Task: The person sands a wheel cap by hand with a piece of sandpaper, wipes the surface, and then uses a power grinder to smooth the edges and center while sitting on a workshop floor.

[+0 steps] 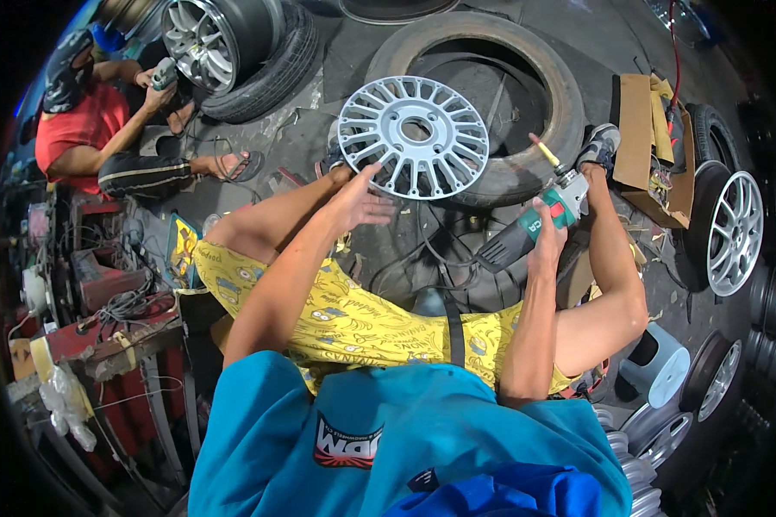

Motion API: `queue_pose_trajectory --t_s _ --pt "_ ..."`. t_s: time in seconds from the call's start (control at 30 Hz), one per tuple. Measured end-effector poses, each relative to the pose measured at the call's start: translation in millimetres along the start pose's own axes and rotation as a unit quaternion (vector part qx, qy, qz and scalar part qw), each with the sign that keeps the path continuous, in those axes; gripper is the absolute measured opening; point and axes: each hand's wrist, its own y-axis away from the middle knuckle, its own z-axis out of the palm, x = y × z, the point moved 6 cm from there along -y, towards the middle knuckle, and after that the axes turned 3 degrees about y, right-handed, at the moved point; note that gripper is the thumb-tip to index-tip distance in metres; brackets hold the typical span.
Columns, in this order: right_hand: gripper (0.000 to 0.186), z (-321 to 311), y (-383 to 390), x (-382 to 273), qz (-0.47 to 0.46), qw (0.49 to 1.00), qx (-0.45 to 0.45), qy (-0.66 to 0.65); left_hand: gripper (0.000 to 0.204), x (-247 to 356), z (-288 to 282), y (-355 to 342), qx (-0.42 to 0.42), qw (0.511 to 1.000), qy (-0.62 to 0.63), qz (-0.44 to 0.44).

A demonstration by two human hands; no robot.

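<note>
A silver multi-spoke wheel face [416,131] rests against a worn tyre [569,95] between my legs. My left hand [360,205] is at its lower left edge, fingers stretched out and apart, the thumb at the rim; whether it presses on the metal I cannot tell. In my right hand [547,231] is a green and black power grinder [507,246], gripped round its body. A thin pale tip with a reddish end [543,150] sticks out of the grinder's metal head and points up toward the tyre.
At the far left another person [86,142] sits holding a power tool [163,74] near a silver wheel [200,45]. A cardboard box [634,138] stands at right, beside more wheels [735,233]. A light blue stool [664,370] and a cluttered red bench [112,345] flank me. Cables [444,246] cross the floor.
</note>
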Motion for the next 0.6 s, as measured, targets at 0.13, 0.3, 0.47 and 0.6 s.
queue_pose_trajectory --t_s 0.13,0.3,0.47,0.6 --pt "0.034 6 6 -5 0.012 1.0 0.004 -0.016 0.092 -20 21 19 -0.102 0.925 -0.362 -0.045" --pt "0.041 4 7 2 0.035 0.997 0.004 -0.071 0.071 -46 98 17 -0.185 0.771 -0.566 0.226" --pt "0.053 -3 13 -1 0.03 0.993 -0.001 -0.11 0.073 -46 189 28 -0.169 0.754 -0.515 0.373" --pt "0.057 -16 13 2 0.038 0.989 -0.006 -0.145 0.069 -71 235 0 -0.269 0.825 -0.441 0.228"
